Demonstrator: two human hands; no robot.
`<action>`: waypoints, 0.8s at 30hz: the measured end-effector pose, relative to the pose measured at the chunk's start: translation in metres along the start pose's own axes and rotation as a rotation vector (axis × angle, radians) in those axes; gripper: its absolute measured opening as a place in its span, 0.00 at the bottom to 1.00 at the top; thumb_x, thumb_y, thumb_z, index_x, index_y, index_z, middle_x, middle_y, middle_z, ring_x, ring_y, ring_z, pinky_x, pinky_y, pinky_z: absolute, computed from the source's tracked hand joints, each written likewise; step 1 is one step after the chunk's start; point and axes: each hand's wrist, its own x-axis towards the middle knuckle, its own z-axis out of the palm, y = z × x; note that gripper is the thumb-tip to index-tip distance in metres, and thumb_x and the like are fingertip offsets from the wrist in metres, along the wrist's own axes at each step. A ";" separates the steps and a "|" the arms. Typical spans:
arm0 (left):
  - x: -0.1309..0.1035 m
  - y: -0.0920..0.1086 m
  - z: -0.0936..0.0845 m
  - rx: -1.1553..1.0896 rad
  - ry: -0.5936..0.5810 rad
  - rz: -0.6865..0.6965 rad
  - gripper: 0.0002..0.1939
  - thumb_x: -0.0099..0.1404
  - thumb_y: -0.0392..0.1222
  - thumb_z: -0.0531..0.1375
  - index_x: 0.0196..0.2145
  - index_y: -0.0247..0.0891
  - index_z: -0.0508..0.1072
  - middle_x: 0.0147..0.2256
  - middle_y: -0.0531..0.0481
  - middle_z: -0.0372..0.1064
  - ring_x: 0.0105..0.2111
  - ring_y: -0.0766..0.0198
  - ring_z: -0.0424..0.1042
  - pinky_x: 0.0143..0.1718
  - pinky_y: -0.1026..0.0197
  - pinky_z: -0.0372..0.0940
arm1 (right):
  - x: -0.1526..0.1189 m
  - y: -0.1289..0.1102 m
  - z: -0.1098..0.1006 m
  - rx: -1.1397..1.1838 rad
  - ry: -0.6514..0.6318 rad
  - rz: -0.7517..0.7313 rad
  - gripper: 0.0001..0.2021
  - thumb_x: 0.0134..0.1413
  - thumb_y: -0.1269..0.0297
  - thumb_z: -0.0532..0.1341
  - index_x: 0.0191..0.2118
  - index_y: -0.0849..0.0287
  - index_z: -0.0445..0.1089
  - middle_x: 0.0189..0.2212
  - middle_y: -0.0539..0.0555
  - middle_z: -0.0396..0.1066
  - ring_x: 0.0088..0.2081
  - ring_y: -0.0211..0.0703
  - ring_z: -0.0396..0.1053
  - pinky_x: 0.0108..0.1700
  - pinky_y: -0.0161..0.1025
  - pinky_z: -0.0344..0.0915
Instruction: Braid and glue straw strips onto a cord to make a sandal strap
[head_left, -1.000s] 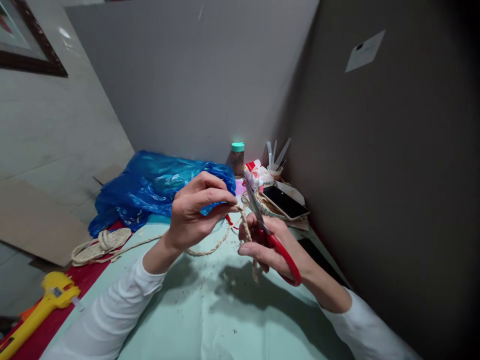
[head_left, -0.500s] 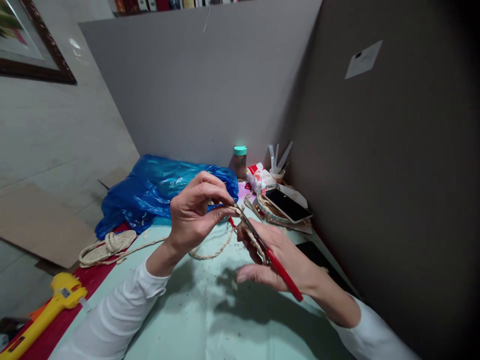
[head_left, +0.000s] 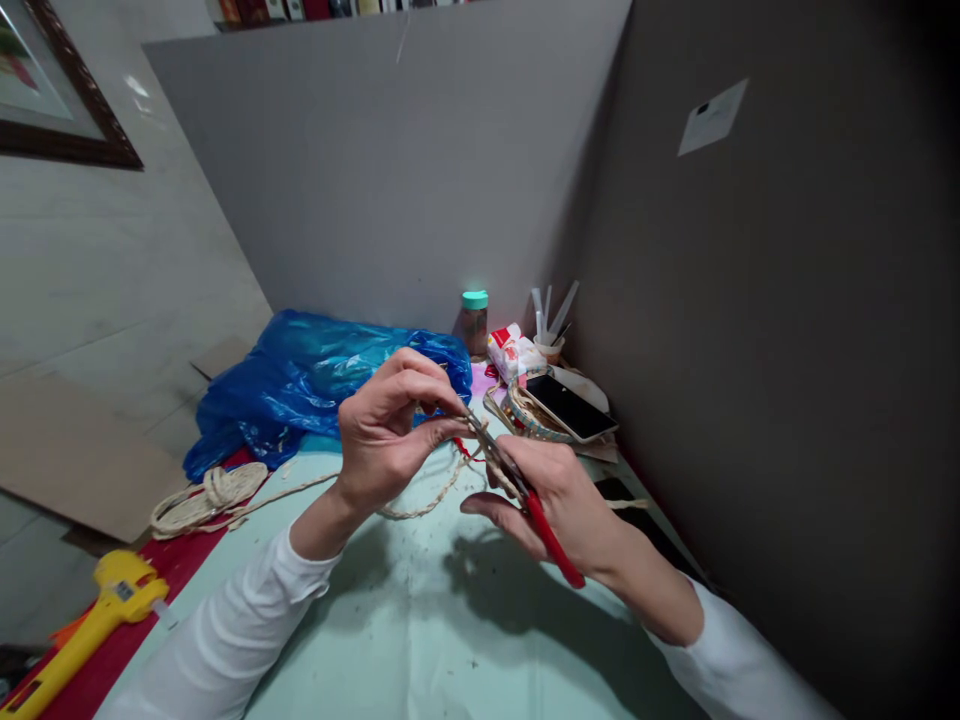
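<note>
A grey partition [head_left: 390,170] stands behind a counter [head_left: 450,640] with a pale green cover, a marbled wall to its left; on the far side are a blue plastic bag [head_left: 300,385], a jar [head_left: 475,325] with a turquoise lid, and a phone [head_left: 571,405] lying on a patterned band [head_left: 517,410]. Above the counter, the left hand [head_left: 469,420] is nearly closed, thumb and fingertips pinching the end of a braided straw cord [head_left: 427,508]; the cord also shows as a loop below that hand and runs left toward a coil [head_left: 214,497] at the counter's edge. The right hand [head_left: 499,485] is partly curled around red-handled scissors [head_left: 551,540], its thumb held away from them; the blades point up and left, meeting the cord just beside the left fingertips; a yellow glue gun [head_left: 112,600] lies at lower left, near the white left sleeve [head_left: 225,630].
</note>
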 end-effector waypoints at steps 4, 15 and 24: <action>-0.001 0.000 0.003 0.006 0.008 -0.009 0.06 0.55 0.35 0.70 0.30 0.40 0.77 0.29 0.51 0.67 0.29 0.66 0.67 0.27 0.64 0.64 | -0.001 0.006 0.006 0.070 0.037 -0.020 0.18 0.55 0.61 0.65 0.25 0.56 0.53 0.20 0.43 0.53 0.21 0.33 0.48 0.24 0.33 0.49; 0.005 0.000 -0.010 0.061 -0.019 -0.045 0.09 0.55 0.33 0.70 0.35 0.40 0.79 0.32 0.50 0.72 0.32 0.65 0.71 0.31 0.64 0.67 | 0.001 0.006 -0.010 0.117 0.237 -0.090 0.12 0.55 0.68 0.63 0.27 0.56 0.58 0.21 0.44 0.54 0.22 0.34 0.51 0.25 0.34 0.53; 0.006 -0.006 -0.018 0.232 0.025 -0.005 0.10 0.56 0.29 0.68 0.35 0.39 0.77 0.32 0.51 0.73 0.32 0.65 0.71 0.34 0.62 0.68 | -0.010 0.009 0.001 -0.032 0.219 -0.305 0.14 0.51 0.79 0.61 0.31 0.55 0.55 0.24 0.45 0.50 0.23 0.35 0.49 0.26 0.36 0.46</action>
